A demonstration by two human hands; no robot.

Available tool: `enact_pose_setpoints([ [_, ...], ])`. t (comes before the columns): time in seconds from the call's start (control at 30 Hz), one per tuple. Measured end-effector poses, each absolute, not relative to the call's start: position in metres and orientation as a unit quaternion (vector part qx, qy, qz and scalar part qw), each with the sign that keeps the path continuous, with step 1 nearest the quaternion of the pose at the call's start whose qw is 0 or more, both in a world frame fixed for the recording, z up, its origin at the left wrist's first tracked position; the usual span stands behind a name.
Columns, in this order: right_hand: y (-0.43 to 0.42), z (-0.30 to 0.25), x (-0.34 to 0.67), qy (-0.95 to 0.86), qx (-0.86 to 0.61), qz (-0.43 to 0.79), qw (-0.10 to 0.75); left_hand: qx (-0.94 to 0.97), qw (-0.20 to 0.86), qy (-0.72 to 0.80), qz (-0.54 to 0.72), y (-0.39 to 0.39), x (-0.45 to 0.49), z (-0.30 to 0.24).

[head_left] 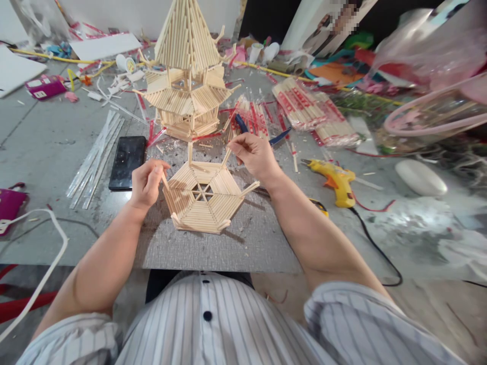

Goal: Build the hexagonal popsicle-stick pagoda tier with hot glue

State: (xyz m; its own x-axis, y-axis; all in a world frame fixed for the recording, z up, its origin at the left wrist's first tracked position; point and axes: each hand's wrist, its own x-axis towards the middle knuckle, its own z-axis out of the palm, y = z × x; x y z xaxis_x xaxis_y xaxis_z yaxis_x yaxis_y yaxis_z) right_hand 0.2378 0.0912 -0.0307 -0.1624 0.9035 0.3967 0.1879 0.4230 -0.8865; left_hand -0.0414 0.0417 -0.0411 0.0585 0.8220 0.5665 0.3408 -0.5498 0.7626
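In front of me is a hexagonal wooden-stick panel [213, 215] with a small spoked opening at its middle and short stick posts standing at its corners. My left hand [147, 183] pinches the post at the left corner. At the far right corner, the fingers of my right hand [251, 154] are closed on another upright stick post [227, 157]. Behind the panel stands a pagoda model [186, 96] made of the same pale sticks, with a pointed roof and a wider lower roof.
A yellow glue gun [335, 180] and a white computer mouse [420, 177] lie right. Blue-handled pliers [279, 137] and packs of sticks [299, 104] are behind my right hand. Left are a black phone [127, 162] and clear glue sticks [95, 159]. The table's front edge [228, 267] is near me.
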Motion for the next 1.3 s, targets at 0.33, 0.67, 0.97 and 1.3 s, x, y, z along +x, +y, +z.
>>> enact_pose_setpoints([
  [0.33,0.0910,-0.0319,0.2396,-0.680,-0.405,0.349,0.502,0.699,0.213,0.435,0.526,0.0401,-0.0404,-0.0378],
  [0.67,0.0913,-0.0300,0.2371,-0.679,-0.391,0.347,0.516,0.697,0.219,0.418,0.540,0.0400,-0.0397,-0.0370],
  [0.97,0.0915,-0.0306,0.2381,-0.679,-0.395,0.345,0.513,0.698,0.219,0.410,0.544,0.0414,-0.0411,-0.0393],
  [1.3,0.0908,-0.0316,0.2380,-0.675,-0.391,0.352,0.517,0.698,0.216,0.417,0.540,0.0404,-0.0393,-0.0374],
])
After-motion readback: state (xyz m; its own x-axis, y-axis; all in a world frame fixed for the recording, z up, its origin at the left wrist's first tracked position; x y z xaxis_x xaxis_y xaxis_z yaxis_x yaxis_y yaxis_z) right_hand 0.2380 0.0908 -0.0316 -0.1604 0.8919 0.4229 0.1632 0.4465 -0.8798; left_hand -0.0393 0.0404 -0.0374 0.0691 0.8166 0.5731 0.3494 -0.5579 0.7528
